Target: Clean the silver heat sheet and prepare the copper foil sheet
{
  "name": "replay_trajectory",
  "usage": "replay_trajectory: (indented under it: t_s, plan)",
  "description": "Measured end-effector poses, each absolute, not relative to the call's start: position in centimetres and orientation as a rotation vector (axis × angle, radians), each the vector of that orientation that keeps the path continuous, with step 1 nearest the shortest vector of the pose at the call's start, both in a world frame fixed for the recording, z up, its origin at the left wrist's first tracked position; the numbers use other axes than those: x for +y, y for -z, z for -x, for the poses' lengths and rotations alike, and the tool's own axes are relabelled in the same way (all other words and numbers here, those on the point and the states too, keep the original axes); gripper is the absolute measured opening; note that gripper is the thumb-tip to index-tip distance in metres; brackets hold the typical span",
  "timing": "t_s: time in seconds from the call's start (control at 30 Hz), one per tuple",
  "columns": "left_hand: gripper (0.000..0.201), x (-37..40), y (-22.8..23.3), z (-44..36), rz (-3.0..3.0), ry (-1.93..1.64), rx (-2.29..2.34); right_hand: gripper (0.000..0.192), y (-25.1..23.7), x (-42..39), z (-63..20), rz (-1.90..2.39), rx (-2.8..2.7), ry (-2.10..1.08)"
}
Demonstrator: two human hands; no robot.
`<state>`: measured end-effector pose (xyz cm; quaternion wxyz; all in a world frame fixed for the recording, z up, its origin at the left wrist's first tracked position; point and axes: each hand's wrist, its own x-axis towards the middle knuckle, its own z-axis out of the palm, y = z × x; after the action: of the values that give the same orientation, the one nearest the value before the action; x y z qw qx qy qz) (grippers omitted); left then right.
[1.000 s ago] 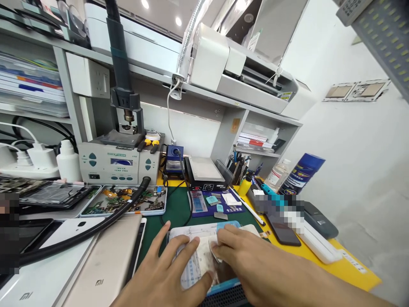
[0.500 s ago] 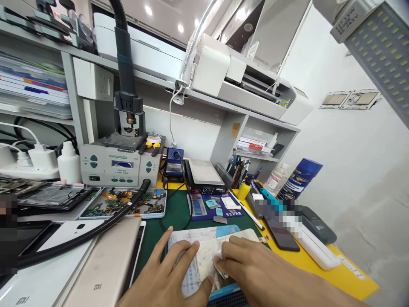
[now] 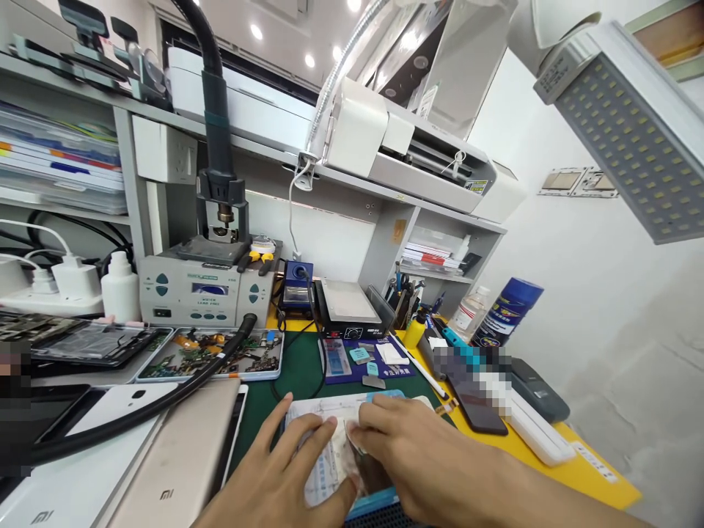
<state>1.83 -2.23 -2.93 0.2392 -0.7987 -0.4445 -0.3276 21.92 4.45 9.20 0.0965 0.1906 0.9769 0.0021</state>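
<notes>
right hand (image 3: 418,462) shifted left | phone (image 3: 335,458) flat, long axis front-back

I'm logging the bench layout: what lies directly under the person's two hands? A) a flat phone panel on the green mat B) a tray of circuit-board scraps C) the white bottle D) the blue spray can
A: the left hand and right hand press on a flat phone panel lying on the green mat.

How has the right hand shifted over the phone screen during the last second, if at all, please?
Yes. The right hand has slid left across the phone screen, closer to the left hand, which pins the screen's left side.
</notes>
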Motion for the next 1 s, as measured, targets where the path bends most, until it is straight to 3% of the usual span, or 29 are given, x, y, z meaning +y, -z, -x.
replay_trajectory:
  t_s: [0.13, 0.33, 0.57, 0.7, 0.77, 0.87, 0.93, 1.0]
  plan:
    - [0.024, -1.9, 3.4, -1.7, 2.133, 0.961, -1.139, 0.019, -8.6, 4.6, -21.9, -0.373, 2.941, -0.084]
    - [0.030, -2.7, 2.7, -1.6, 2.221, 0.824, -1.236, 0.041, -9.3, 5.0, -21.2, -0.478, 2.914, -0.037]
    - [0.026, -0.9, 5.2, -1.6, 2.126, 0.981, -1.102, 0.025, -9.5, 3.9, -21.7, -0.451, 2.889, 0.093]
    - [0.029, -1.8, 3.9, -1.5, 2.170, 0.921, -1.129, 0.029, -9.7, 4.5, -21.3, -0.541, 2.918, 0.177]
    - [0.032, -2.5, 2.6, -1.2, 2.232, 0.816, -1.186, 0.028, -9.6, 5.6, -21.4, -0.607, 2.978, 0.500]
    - [0.034, -3.1, 0.5, -0.4, 2.354, 0.659, -1.221, 0.015, -9.0, 7.4, -22.1, -0.866, 2.725, 1.754]
    - [0.036, -3.3, -0.7, 0.1, 2.453, 0.613, -1.226, 0.025, -8.4, 8.4, -22.6, -0.930, 2.482, 2.175]
    - [0.045, -3.3, -1.6, 0.4, 2.537, 0.658, -1.283, 0.031, -7.9, 9.0, -22.9, -0.916, 2.334, 2.356]
